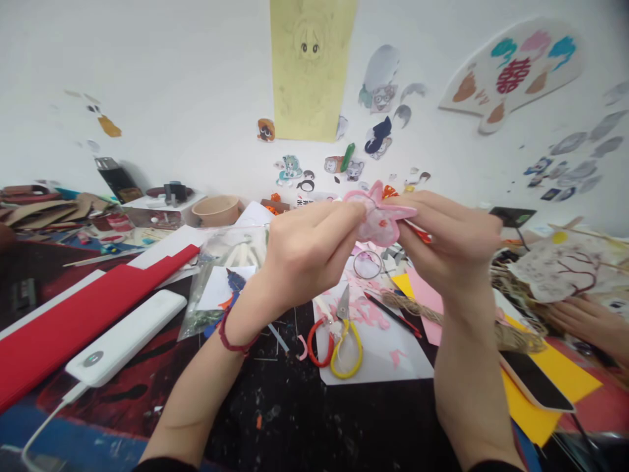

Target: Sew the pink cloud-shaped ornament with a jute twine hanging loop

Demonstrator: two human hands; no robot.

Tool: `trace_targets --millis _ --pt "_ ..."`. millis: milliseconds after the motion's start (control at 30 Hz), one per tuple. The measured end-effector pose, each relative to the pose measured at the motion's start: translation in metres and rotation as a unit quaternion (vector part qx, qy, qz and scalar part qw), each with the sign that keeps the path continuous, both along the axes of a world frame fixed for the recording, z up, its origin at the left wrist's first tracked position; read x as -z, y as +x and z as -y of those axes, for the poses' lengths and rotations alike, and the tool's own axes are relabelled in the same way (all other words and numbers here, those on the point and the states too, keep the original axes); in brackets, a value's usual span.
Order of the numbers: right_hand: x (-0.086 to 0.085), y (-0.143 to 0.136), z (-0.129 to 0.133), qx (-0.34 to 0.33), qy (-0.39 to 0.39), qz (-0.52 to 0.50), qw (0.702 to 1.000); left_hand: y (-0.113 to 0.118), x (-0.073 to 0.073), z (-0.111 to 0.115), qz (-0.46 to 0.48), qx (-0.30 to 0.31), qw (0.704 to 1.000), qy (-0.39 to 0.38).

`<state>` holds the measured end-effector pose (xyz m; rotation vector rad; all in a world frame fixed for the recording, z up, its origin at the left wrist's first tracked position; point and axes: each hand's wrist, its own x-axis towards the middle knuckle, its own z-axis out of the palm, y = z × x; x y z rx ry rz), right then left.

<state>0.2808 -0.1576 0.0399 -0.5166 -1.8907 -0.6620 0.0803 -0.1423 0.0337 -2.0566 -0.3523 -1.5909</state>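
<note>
Both hands are raised above the table around a small translucent flower-like piece with a pink border [382,223]. My left hand [309,246], with a dark red bracelet on its wrist, pinches the piece's left side. On the other side, my right hand [445,233] is closed at its right edge. A thin red item [419,231] shows between the right fingers, too little visible to name. Below the hands lie scissors [339,341] with one red and one yellow handle, on a white sheet [388,364] with pink paint marks.
A white power bank [125,337] with a cable lies left beside a long red strip [98,321]. Right are twine [515,337], yellow paper [533,419] and a phone [535,380]. Another person's hand [590,321] is at the far right by a painted fan [565,262].
</note>
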Motion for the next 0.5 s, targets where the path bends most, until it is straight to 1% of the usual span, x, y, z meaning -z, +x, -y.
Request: trace_targets --millis 67,167,233,300,367,500 --pt "0.000 0.001 -0.001 -0.016 -0.006 0.002 1.000 -0.002 -0.002 0.002 -0.001 0.017 1.000 -0.018" --pt "0.000 0.002 -0.002 -0.050 -0.037 -0.010 0.998 -0.005 -0.004 0.005 -0.001 0.035 0.998 -0.059" --pt "0.001 0.004 -0.002 -0.065 -0.056 -0.012 0.996 -0.006 -0.007 0.007 0.000 0.060 0.995 -0.082" --pt "0.001 0.005 -0.001 -0.068 -0.073 -0.011 0.995 -0.007 -0.008 0.008 -0.003 0.083 0.991 -0.108" --pt "0.002 0.005 0.001 -0.067 -0.087 -0.007 0.994 -0.009 -0.010 0.009 -0.011 0.089 0.985 -0.147" --pt "0.002 0.004 0.004 -0.084 -0.076 0.002 0.994 -0.012 -0.012 0.011 -0.017 0.097 0.973 -0.210"
